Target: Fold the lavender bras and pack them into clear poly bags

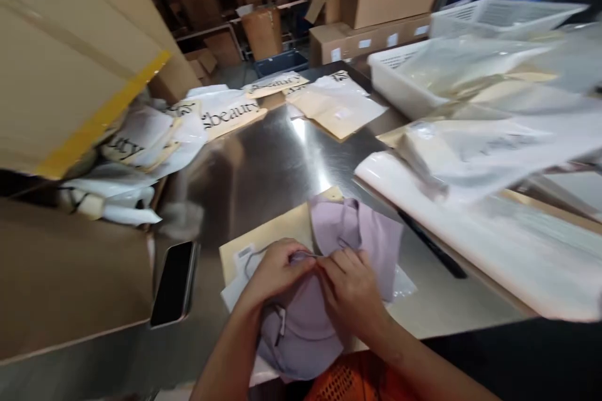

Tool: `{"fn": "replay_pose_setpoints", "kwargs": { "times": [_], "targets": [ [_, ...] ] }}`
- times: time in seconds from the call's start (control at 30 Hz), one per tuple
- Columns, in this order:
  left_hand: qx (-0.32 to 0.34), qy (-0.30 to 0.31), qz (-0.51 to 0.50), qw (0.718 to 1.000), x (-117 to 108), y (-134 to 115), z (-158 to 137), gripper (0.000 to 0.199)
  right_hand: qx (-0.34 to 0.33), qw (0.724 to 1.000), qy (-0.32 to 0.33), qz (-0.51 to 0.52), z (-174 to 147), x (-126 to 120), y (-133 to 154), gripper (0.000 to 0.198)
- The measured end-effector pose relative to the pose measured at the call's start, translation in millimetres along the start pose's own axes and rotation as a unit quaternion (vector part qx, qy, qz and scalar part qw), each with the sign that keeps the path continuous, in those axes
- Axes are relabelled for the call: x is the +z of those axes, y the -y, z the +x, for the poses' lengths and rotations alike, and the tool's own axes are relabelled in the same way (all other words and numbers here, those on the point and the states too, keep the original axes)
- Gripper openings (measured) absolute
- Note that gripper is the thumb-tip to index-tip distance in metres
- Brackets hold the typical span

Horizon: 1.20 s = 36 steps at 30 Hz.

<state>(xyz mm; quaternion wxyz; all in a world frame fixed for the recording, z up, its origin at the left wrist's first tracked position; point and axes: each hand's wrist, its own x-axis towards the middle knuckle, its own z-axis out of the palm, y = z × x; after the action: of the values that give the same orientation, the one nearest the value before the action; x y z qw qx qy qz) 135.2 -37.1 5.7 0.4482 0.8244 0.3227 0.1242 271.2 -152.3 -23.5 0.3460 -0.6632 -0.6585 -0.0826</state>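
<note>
The person's left hand [277, 266] and right hand [356, 282] meet at the lavender garment [305, 310], fingers of both clamped on its edge, above the near side of the metal bench [268, 169]. Beneath lies a cream packet [268, 229] with a white label [244, 254], its print too small to read. A bag farther back [230, 114] reads "sbeauty"; another at left [125, 148] shows "uty". White stickers [365, 44] on a carton [350, 53] are illegible.

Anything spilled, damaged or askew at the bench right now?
Nothing looks plainly damaged or spilled. The untidiest spot is on the right: bags heaped on the white basket hide part of its rim. The left hand and right hand hold the lilac cloth bunched.
</note>
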Motion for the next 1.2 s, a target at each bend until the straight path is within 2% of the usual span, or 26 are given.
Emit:
{"fn": "replay_pose_setpoints", "kwargs": {
  "times": [0.07,0.2,0.37,0.43,0.5,0.6,0.67,0.77,0.83,0.93,1.0,1.1,1.2],
  "targets": [
    [0.005,-0.006,0.009,1.000,-0.7,-3.5,1.3,0.020,-0.020,1.000,-0.010,0.003,5.0,1.9,-4.3,0.021],
    [0.005,-0.060,0.057,0.997,-0.3,-6.1,5.3,0.022,-0.044,0.999,-0.002,-0.018,10.0,8.3,-11.0,0.021],
    [-0.010,-0.120,0.080,0.989,6.2,0.4,5.6,0.025,-0.011,0.997,0.057,-0.046,0.5,6.6,-4.1,0.010],
    [0.004,-0.127,0.073,0.989,9.2,6.9,4.6,0.028,-0.006,0.993,0.082,-0.082,-1.1,0.9,2.3,0.004],
    [0.008,-0.135,0.082,0.987,10.6,14.9,5.3,0.028,0.000,0.986,0.117,-0.119,1.0,-5.6,7.1,0.010],
    [0.006,-0.116,0.134,0.984,10.2,24.6,7.5,0.032,0.013,0.977,0.151,-0.147,3.7,-14.1,9.8,0.018],
    [0.012,-0.089,0.149,0.985,10.2,28.2,8.0,0.034,0.022,0.979,0.143,-0.147,0.4,-16.7,9.3,0.021],
    [0.064,-0.047,0.166,0.983,12.1,32.4,11.7,0.032,0.045,0.989,0.093,-0.106,-10.2,-16.1,3.5,0.016],
    [0.104,-0.043,0.181,0.977,12.0,34.1,17.2,0.031,0.061,0.995,0.048,-0.057,-16.5,-17.8,-4.2,0.010],
    [0.135,-0.095,0.218,0.962,2.1,27.6,18.3,0.036,0.076,0.997,-0.005,0.011,-22.8,-32.5,-19.8,0.010],
    [0.121,-0.161,0.251,0.947,-12.2,14.4,5.4,0.043,0.086,0.995,-0.046,0.020,-27.5,-50.0,-32.6,0.017],
    [0.034,-0.264,0.283,0.922,-32.6,-11.5,-33.1,0.041,0.108,0.989,-0.099,0.013,-36.7,-77.1,-61.4,0.025],
    [-0.094,-0.339,0.274,0.895,-33.0,-27.0,-75.8,0.034,0.119,0.987,-0.105,0.002,-41.6,-91.8,-101.1,0.019]
  ]
}}
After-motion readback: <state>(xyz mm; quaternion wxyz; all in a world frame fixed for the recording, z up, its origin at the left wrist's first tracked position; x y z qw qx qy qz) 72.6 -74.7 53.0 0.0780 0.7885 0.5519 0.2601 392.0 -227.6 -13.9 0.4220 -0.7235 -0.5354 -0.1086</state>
